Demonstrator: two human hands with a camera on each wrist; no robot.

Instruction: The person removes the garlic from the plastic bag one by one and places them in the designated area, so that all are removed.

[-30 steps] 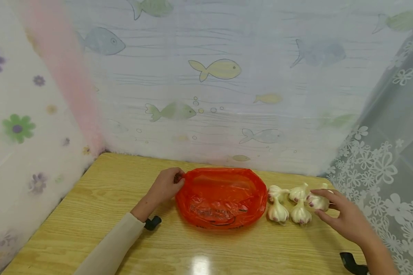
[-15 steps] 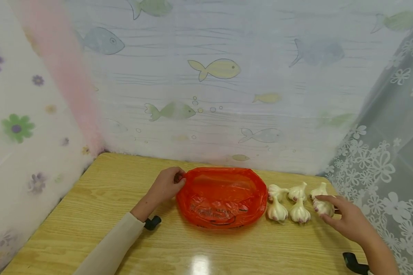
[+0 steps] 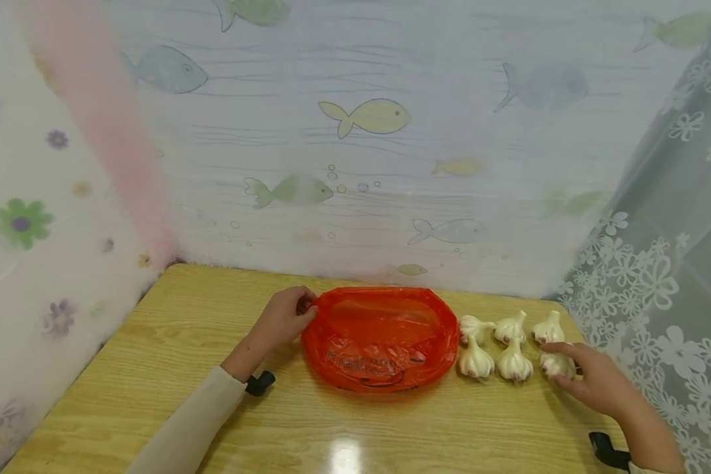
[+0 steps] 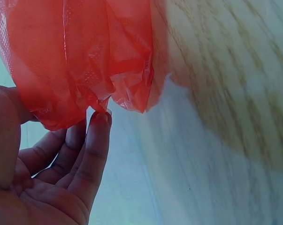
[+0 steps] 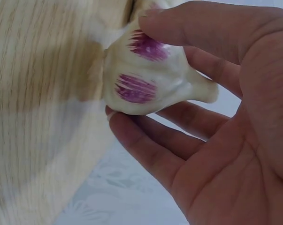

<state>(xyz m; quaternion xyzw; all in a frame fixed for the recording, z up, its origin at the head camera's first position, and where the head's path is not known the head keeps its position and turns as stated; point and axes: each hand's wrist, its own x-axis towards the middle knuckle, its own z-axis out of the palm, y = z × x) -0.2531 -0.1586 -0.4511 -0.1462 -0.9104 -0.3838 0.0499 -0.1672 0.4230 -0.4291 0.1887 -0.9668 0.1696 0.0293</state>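
Note:
A red plastic bag (image 3: 385, 329) lies spread on the wooden table with its mouth opened wide and printing on its near side. My left hand (image 3: 287, 317) pinches the bag's left edge; in the left wrist view the thumb is partly behind the red film (image 4: 61, 61). To the right of the bag, white garlic bulbs (image 3: 514, 363) with purple marks lie in two rows. My right hand (image 3: 598, 380) grips the near right garlic bulb (image 5: 146, 77) between thumb and fingers, its stem towards the palm. Another bulb (image 3: 548, 327) lies just behind that one.
The wooden table (image 3: 172, 342) meets a fish-patterned curtain (image 3: 355, 164) at the back. A flowered covering (image 3: 59, 263) borders the left side, and a lace-printed sheet (image 3: 652, 283) hangs at the right. Dark straps (image 3: 261, 383) show at both wrists.
My right hand has brought its garlic bulb a little towards me, into the near row, uncovering the bulb behind. The left hand and the bag have hardly moved.

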